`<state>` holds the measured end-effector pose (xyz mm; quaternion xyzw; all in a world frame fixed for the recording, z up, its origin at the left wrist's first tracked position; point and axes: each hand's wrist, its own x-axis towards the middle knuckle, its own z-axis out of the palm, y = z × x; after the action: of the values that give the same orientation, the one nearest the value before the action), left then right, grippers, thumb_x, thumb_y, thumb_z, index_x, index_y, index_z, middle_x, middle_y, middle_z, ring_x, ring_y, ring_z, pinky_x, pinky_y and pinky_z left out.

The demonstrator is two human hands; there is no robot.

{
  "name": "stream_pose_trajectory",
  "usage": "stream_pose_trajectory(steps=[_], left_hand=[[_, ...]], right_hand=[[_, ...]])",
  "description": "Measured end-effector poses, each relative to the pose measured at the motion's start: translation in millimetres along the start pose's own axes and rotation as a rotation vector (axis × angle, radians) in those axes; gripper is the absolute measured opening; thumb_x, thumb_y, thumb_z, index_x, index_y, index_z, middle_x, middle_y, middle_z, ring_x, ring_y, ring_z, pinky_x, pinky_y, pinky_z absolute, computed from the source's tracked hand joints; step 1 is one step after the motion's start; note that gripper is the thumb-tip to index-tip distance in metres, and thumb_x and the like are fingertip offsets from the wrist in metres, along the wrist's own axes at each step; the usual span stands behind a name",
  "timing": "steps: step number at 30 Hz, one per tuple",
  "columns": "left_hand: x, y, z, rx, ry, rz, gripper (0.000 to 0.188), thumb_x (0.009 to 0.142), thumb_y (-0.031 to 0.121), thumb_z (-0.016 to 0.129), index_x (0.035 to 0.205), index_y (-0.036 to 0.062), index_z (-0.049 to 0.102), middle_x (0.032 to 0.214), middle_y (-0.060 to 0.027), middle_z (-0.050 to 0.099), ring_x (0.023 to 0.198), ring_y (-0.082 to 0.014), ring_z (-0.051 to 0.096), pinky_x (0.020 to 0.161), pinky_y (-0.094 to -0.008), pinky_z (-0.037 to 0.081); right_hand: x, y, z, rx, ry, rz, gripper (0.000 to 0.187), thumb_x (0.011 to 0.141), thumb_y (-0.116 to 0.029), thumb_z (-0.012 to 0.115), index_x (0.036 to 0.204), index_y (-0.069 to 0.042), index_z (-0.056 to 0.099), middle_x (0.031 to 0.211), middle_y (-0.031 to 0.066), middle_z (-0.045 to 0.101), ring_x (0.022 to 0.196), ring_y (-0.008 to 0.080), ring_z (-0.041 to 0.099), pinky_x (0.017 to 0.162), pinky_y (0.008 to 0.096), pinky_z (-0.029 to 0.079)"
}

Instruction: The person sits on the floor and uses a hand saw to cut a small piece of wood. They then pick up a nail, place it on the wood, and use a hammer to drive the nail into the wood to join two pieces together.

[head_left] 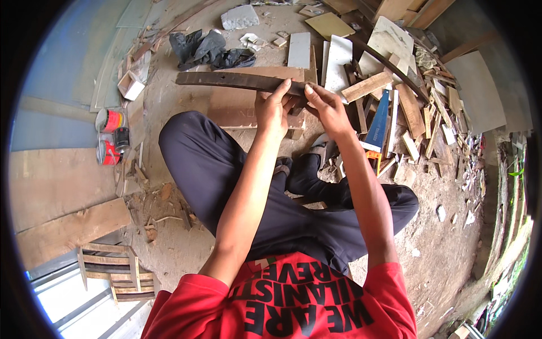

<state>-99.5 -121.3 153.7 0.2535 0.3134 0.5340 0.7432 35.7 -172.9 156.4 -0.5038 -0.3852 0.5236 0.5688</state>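
A long dark wooden strip [226, 79] is held up in front of me, reaching from my hands out to the left. My left hand [275, 107] grips it near its right end, thumb on top. Close beside it, my right hand [327, 110] pinches the same end, with the thumb along the face. A short dark piece shows under the strip between the hands; whether it is separate I cannot tell. Behind and below the strip is a low brown wooden bench [231, 109]. To the right of my right hand, a handsaw with a blue blade [379, 118] leans on wood scraps.
Offcuts and boards [415, 110] lie heaped at the right. A black plastic bag [203, 48] and a pale stone block [240, 17] are at the back. Several cans [108, 152] stand at the left, above a small slatted wooden frame [107, 261].
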Motion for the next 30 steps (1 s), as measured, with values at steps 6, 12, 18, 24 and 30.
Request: stream_pose_trajectory(steps=[6,12,18,24,30], left_hand=[[-1,-3,18,0.047,0.04,0.049,0.035,0.089,0.006,0.071,0.119,0.0085,0.053,0.111,-0.0112,0.068,0.104,-0.0231,0.068,0.088,-0.0421,0.055],[0,-1,25,0.142,0.092,0.113,0.039,0.089,0.005,0.07,0.121,0.0099,0.048,0.113,-0.012,0.067,0.107,-0.0237,0.067,0.087,-0.0436,0.055],[7,0,16,0.043,0.151,0.078,0.032,0.089,0.007,0.069,0.117,0.0109,0.053,0.109,-0.0103,0.068,0.103,-0.0219,0.068,0.088,-0.0407,0.055],[8,-2,8,0.056,0.127,0.087,0.027,0.09,0.009,0.069,0.113,0.011,0.056,0.108,-0.0098,0.069,0.103,-0.0209,0.068,0.089,-0.0385,0.054],[9,-1,4,0.044,0.126,0.088,0.031,0.09,0.01,0.07,0.116,0.0119,0.054,0.112,-0.0089,0.066,0.108,-0.0217,0.066,0.087,-0.0387,0.055]], right_hand=[[3,6,-13,0.165,0.043,0.089,0.055,0.1,-0.03,0.062,0.141,0.004,0.049,0.129,0.0108,0.061,0.118,0.0167,0.057,0.101,0.0295,0.047],[9,7,-15,0.236,-0.028,0.113,0.053,0.1,-0.03,0.062,0.141,0.002,0.051,0.131,0.0086,0.06,0.12,0.0161,0.055,0.103,0.0336,0.045],[14,-7,-1,0.19,0.012,0.112,0.042,0.099,-0.023,0.063,0.131,0.005,0.06,0.116,0.0059,0.066,0.103,0.0108,0.06,0.091,0.0261,0.049],[16,-1,-2,0.214,-0.008,0.115,0.044,0.099,-0.025,0.064,0.131,0.004,0.06,0.114,0.0054,0.066,0.101,0.01,0.059,0.09,0.0252,0.048],[17,8,-8,0.079,-0.065,0.08,0.046,0.103,-0.035,0.057,0.126,0.005,0.062,0.109,0.0021,0.066,0.098,0.0082,0.059,0.088,0.0249,0.048]])
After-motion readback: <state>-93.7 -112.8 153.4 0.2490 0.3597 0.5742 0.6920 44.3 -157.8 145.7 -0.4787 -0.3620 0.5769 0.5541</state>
